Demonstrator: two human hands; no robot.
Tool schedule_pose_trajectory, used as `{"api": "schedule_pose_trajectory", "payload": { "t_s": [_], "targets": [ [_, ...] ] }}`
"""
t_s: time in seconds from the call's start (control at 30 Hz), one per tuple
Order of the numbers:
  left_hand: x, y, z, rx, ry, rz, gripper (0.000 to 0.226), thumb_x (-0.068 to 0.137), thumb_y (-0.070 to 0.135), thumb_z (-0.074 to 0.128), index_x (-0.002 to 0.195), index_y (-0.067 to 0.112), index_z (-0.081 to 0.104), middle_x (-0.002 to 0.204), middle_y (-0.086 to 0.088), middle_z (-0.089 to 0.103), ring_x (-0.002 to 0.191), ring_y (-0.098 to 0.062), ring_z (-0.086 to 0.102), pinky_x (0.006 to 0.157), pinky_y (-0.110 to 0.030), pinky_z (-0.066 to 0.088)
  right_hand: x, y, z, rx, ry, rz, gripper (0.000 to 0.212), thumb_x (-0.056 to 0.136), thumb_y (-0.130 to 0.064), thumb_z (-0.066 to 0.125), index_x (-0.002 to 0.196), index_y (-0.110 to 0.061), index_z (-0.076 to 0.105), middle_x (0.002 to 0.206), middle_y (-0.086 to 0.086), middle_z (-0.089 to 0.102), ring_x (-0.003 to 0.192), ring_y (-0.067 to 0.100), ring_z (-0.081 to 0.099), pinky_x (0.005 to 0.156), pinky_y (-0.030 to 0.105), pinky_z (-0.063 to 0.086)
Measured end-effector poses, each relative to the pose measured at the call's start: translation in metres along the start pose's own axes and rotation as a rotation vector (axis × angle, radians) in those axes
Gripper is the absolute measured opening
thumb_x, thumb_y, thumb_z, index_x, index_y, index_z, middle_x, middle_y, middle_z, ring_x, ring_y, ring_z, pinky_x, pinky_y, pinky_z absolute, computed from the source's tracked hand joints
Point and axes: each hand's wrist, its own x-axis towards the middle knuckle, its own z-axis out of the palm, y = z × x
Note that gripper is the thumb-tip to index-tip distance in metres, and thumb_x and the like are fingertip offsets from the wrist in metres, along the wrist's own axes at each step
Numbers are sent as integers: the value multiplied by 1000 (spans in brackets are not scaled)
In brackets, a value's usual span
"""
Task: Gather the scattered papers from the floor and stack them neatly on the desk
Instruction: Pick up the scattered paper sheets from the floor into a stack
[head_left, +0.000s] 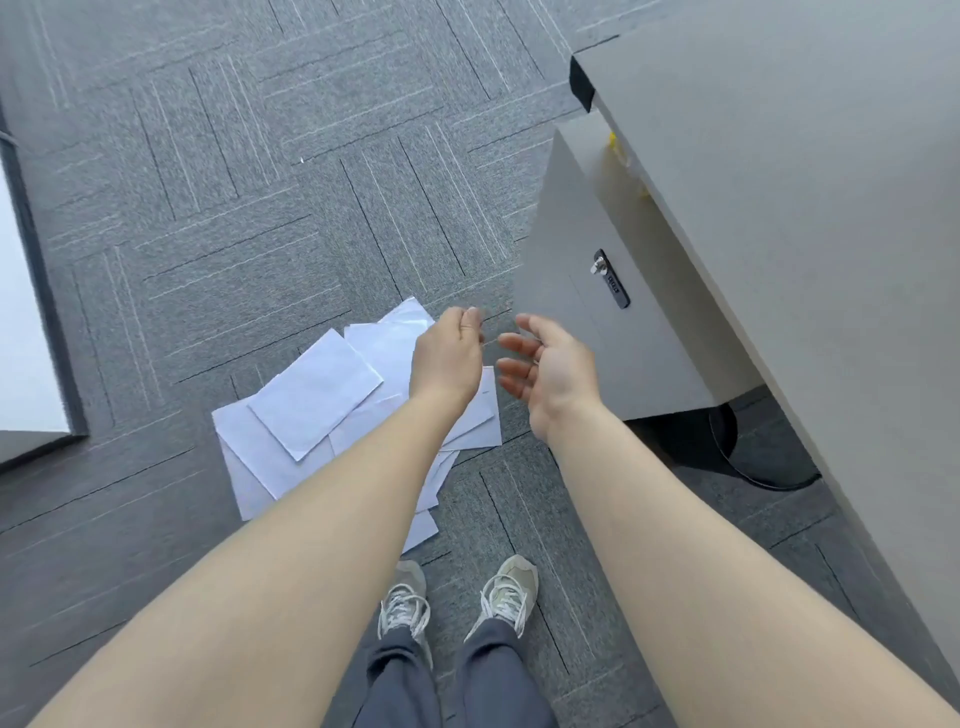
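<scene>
Several white papers (311, 395) lie in a loose overlapping heap on the grey carpet, just ahead of my feet. My left hand (448, 358) hovers above the right part of the heap with its fingers loosely curled, holding nothing. To its right, my right hand (550, 371) is held out palm inward with relaxed, slightly bent fingers and is empty too. Both hands are in the air, well above the papers. The grey desk (810, 171) fills the upper right.
A grey drawer cabinet with a lock (597, 312) stands under the desk, close to my right hand. A white panel with a dark edge (26, 332) is at the left. My shoes (457, 597) stand on the carpet behind the heap.
</scene>
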Motion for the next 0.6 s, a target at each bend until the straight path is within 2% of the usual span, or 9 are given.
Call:
{"api": "schedule_pose_trajectory", "payload": {
  "t_s": [0.13, 0.37, 0.53, 0.6],
  "targets": [
    [-21, -28, -44, -100, 78, -82, 37, 100, 35, 34, 98, 11, 62, 96, -3, 69, 83, -26, 68, 82, -43, 52, -25, 19, 37, -120, -85, -22, 13, 94, -24, 54, 96, -19, 66, 86, 1, 67, 59, 16, 58, 55, 26, 49],
    [-51, -99, -118, -206, 181, -186, 32, 101, 34, 35, 97, 15, 61, 97, -2, 69, 83, -22, 68, 80, -38, 52, -56, 77, 104, -315, -230, -28, 21, 97, -21, 51, 111, -14, 65, 88, 1, 66, 62, 17, 59, 60, 28, 50],
    [-63, -166, -155, -295, 246, -267, 31, 101, 32, 36, 96, 15, 61, 96, -2, 68, 83, -23, 66, 73, -34, 50, -60, 135, 145, -459, -294, -23, 23, 98, -20, 48, 114, -15, 63, 96, 4, 64, 66, 20, 61, 59, 28, 51],
    [-67, -195, -165, -313, 260, -304, 30, 101, 33, 36, 93, 18, 60, 95, -1, 68, 83, -23, 67, 75, -37, 52, -60, 159, 156, -496, -296, -6, 21, 98, -20, 48, 113, -15, 63, 99, 5, 63, 68, 21, 61, 60, 29, 51]
  ]
}}
